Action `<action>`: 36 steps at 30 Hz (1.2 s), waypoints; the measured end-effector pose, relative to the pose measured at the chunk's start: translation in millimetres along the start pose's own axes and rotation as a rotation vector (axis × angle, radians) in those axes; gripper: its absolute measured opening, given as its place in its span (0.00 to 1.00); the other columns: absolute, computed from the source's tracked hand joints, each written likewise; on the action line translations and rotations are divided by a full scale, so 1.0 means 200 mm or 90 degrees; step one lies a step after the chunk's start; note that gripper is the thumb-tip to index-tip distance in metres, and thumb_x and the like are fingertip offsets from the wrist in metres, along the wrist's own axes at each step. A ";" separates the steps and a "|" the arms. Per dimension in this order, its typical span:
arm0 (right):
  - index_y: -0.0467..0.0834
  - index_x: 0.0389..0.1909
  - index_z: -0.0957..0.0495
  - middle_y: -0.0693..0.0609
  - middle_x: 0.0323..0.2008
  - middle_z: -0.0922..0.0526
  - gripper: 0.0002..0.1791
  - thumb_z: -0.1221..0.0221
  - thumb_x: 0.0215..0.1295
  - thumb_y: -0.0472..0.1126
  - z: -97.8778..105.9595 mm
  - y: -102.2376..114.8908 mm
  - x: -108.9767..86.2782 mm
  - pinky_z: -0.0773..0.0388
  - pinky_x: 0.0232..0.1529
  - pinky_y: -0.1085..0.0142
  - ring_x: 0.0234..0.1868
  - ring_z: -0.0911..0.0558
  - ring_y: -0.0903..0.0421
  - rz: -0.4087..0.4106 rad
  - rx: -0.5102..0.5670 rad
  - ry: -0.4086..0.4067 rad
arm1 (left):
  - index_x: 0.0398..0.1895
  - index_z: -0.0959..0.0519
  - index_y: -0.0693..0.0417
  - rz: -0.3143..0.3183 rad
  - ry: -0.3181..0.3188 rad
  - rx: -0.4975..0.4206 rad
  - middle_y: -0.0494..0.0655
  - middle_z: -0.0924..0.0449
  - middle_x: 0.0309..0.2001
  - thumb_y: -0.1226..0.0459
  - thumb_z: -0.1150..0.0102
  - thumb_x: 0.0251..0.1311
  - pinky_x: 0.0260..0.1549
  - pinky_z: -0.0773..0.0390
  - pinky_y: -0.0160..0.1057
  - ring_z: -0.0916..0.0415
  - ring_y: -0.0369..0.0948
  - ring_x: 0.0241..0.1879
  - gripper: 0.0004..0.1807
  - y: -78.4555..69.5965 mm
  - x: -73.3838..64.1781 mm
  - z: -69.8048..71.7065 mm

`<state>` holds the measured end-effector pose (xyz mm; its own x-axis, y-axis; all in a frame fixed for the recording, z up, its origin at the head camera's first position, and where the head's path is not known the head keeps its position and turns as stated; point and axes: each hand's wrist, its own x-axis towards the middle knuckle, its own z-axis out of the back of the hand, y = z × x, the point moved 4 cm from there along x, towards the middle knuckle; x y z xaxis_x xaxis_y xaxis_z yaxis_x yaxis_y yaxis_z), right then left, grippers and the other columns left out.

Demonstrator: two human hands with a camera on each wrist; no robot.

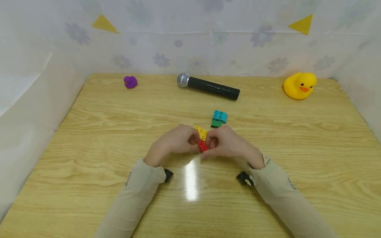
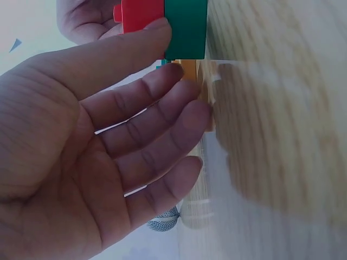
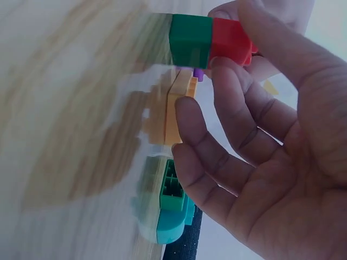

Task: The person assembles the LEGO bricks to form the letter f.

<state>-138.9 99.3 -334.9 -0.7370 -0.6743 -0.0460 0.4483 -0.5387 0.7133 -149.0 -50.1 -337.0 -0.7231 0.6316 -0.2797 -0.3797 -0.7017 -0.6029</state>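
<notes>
1. A pale yellow-brown wood-grain tabletop [image 1: 59, 185] spreads beneath the hands, with a bright streak of glare in front of them.
2. White cloth [image 1: 190, 19] printed with pale flowers hangs behind it.
3. Two beige long sleeves [image 1: 128, 201] reach in from the near side.
4. The left hand [image 1: 180, 140] and right hand [image 1: 227, 142] meet near the middle, thumbs and fingers of both pinching a studded red plastic brick [image 1: 202, 145].
5. A black microphone with a silver mesh head [image 1: 208, 86] lies toward the far edge.
6. A glossy yellow toy duck [image 1: 299, 86] with an orange bill sits far right.
7. A teal plastic brick with one rounded side [image 1: 220, 115] rests on a bright green plastic brick [image 1: 216, 123], just beyond the right hand.
8. A studded yellow plastic brick [image 1: 202, 133] lies just beyond the red one.
9. A small purple toy duck [image 1: 130, 82] sits far left.
10. A dark green plastic brick [image 3: 191, 40] is joined beneath the red one; whether it touches the wood, I cannot tell.
</notes>
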 end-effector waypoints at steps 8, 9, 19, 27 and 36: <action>0.46 0.21 0.22 0.59 0.18 0.23 0.12 0.27 0.50 0.44 0.01 0.02 0.00 0.27 0.24 0.68 0.20 0.26 0.63 0.004 0.006 0.012 | 0.33 0.20 0.53 -0.008 0.001 0.025 0.42 0.24 0.27 0.63 0.36 0.59 0.31 0.29 0.34 0.29 0.38 0.29 0.03 -0.01 0.01 0.00; 0.46 0.21 0.22 0.59 0.18 0.23 0.12 0.27 0.50 0.44 0.01 0.02 0.00 0.27 0.24 0.68 0.20 0.26 0.62 0.005 0.007 0.014 | 0.33 0.20 0.53 -0.013 0.001 0.026 0.42 0.24 0.27 0.64 0.36 0.59 0.31 0.29 0.34 0.30 0.38 0.29 0.03 -0.01 0.01 0.00; 0.43 0.29 0.18 0.58 0.24 0.19 0.06 0.30 0.55 0.39 -0.01 0.00 0.00 0.24 0.29 0.68 0.25 0.22 0.64 0.016 0.015 0.067 | 0.40 0.26 0.54 -0.015 0.051 -0.034 0.44 0.24 0.29 0.65 0.26 0.47 0.31 0.29 0.34 0.29 0.38 0.30 0.20 -0.01 0.00 -0.02; 0.41 0.33 0.17 0.56 0.29 0.17 0.04 0.34 0.57 0.32 0.00 0.00 0.00 0.22 0.35 0.68 0.30 0.20 0.64 0.037 0.026 0.087 | 0.38 0.31 0.54 -0.004 0.075 -0.045 0.43 0.25 0.27 0.59 0.27 0.50 0.28 0.30 0.32 0.29 0.37 0.27 0.21 -0.01 -0.01 -0.04; 0.41 0.34 0.18 0.53 0.27 0.18 0.04 0.34 0.59 0.35 0.08 -0.05 0.00 0.25 0.29 0.65 0.27 0.22 0.58 -0.035 0.002 -0.085 | 0.38 0.30 0.55 -0.030 0.069 -0.049 0.45 0.25 0.28 0.64 0.27 0.48 0.30 0.29 0.32 0.29 0.37 0.28 0.21 0.00 -0.01 -0.03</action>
<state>-150.7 112.6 -330.9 -0.8215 -0.5702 0.0084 0.4039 -0.5713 0.7145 -144.2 -48.5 -342.0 -0.6373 0.6982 -0.3260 -0.3640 -0.6457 -0.6713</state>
